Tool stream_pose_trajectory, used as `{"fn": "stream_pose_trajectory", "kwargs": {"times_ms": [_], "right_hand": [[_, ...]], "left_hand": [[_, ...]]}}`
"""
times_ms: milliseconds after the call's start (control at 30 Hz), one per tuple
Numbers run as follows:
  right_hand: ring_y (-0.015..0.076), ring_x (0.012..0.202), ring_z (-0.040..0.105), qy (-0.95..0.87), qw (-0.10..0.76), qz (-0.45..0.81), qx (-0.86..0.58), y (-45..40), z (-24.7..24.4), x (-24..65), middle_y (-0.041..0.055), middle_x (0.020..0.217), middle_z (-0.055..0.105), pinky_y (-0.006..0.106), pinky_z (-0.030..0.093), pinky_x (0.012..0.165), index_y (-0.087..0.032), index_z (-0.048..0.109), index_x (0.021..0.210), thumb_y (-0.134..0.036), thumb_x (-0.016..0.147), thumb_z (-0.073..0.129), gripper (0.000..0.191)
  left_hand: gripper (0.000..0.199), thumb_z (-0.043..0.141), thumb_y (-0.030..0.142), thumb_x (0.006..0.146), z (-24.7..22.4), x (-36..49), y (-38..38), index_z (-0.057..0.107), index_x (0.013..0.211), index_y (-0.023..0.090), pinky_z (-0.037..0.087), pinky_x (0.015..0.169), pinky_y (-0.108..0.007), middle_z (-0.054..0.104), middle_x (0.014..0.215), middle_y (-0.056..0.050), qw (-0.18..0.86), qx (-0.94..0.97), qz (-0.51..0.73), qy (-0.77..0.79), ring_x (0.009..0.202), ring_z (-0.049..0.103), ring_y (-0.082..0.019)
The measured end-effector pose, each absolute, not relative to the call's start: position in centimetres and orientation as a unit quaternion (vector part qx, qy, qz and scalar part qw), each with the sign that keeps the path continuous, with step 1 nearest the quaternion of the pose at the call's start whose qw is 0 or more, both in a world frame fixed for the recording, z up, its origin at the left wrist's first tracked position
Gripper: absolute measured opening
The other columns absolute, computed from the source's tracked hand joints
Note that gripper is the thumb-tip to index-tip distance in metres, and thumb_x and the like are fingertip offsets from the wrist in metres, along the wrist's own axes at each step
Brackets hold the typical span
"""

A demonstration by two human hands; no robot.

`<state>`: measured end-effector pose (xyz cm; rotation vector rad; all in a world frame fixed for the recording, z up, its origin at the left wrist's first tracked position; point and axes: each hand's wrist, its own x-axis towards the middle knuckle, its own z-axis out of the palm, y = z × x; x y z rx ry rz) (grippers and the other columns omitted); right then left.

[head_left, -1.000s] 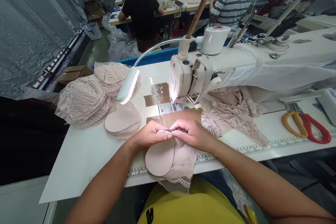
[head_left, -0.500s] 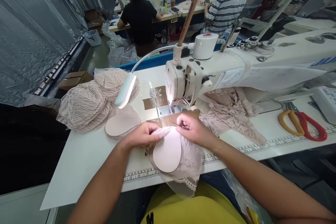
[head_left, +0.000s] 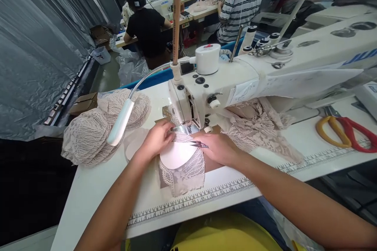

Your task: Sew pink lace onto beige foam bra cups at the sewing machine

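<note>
My left hand is closed at the fingertips on the upper left edge of a beige lace piece, just in front of the needle area. A smooth pale bra cup lies on the lace, below my fingers. My right hand holds small dark thread snips, their pointed tips facing left over the cup's upper edge. Its fingers also rest at the fabric's right side. The sewing machine head stands right behind both hands; its needle and presser foot are partly hidden.
Stacked lace cups lie on the left of the white table, near a lamp. Crumpled lace and red-and-yellow scissors are on the right. A ruler tape runs along the front edge. Two people sit at machines beyond.
The lace and cup have moved away from me, up to the machine's needle area, and turned sideways. Both hands went with them. The snips now show two separate points. The view has shifted.
</note>
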<state>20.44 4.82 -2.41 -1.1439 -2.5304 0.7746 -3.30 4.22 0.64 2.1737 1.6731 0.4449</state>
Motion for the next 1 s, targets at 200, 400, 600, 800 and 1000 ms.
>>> {"fn": "stream_pose_trajectory", "kwargs": {"times_ms": [200, 400, 600, 800, 1000], "right_hand": [[0.018, 0.082, 0.062, -0.878, 0.134, 0.254, -0.383, 4.7, -2.1, 20.4, 0.0035, 0.095, 0.069, 0.025, 0.041, 0.064, -0.024, 0.061, 0.114, -0.02, 0.086, 0.051, 0.03], [0.0188, 0.08, 0.061, -0.899, 0.097, 0.198, -0.378, 4.5, -1.1, 20.1, 0.0045, 0.096, 0.07, 0.026, 0.038, 0.061, -0.022, 0.06, 0.115, -0.023, 0.089, 0.045, 0.031], [0.0178, 0.07, 0.061, -0.893, 0.055, 0.172, -0.412, 4.4, -1.1, 19.8, 0.0044, 0.089, 0.07, 0.026, 0.031, 0.052, -0.021, 0.061, 0.11, -0.026, 0.089, 0.045, 0.026], [0.0169, 0.065, 0.058, -0.887, 0.052, 0.176, -0.424, 4.6, -0.9, 19.8, 0.0029, 0.078, 0.068, 0.025, 0.026, 0.049, -0.023, 0.061, 0.112, -0.027, 0.088, 0.046, 0.028], [0.018, 0.071, 0.06, -0.895, 0.078, 0.185, -0.399, 4.6, -1.0, 20.1, 0.0029, 0.089, 0.07, 0.026, 0.03, 0.053, -0.024, 0.062, 0.116, -0.022, 0.086, 0.048, 0.033]], "left_hand": [[0.029, 0.042, 0.023, 0.09, 1.3, -0.5, 0.2, 0.062, 0.109, 0.013, 0.05, 0.089, -0.036, 0.061, 0.113, -0.014, 0.103, 0.824, 0.141, 0.539, 0.102, 0.059, -0.023], [0.047, 0.046, 0.034, 0.089, -1.1, 1.1, -0.1, 0.054, 0.125, 0.004, 0.042, 0.102, -0.048, 0.052, 0.131, -0.021, 0.025, 0.848, 0.05, 0.527, 0.122, 0.047, -0.033], [0.053, 0.045, 0.034, 0.088, -1.0, -0.3, 1.7, 0.048, 0.131, 0.004, 0.04, 0.103, -0.047, 0.05, 0.134, -0.02, 0.04, 0.871, 0.028, 0.49, 0.12, 0.048, -0.031], [0.055, 0.046, 0.032, 0.085, -0.8, -0.9, 3.2, 0.049, 0.132, 0.004, 0.037, 0.102, -0.051, 0.057, 0.125, -0.02, 0.042, 0.884, 0.006, 0.465, 0.114, 0.05, -0.032], [0.049, 0.047, 0.023, 0.083, -0.7, -1.7, 3.1, 0.051, 0.13, 0.01, 0.033, 0.104, -0.054, 0.059, 0.125, -0.017, 0.035, 0.898, 0.035, 0.438, 0.114, 0.053, -0.031]]}}
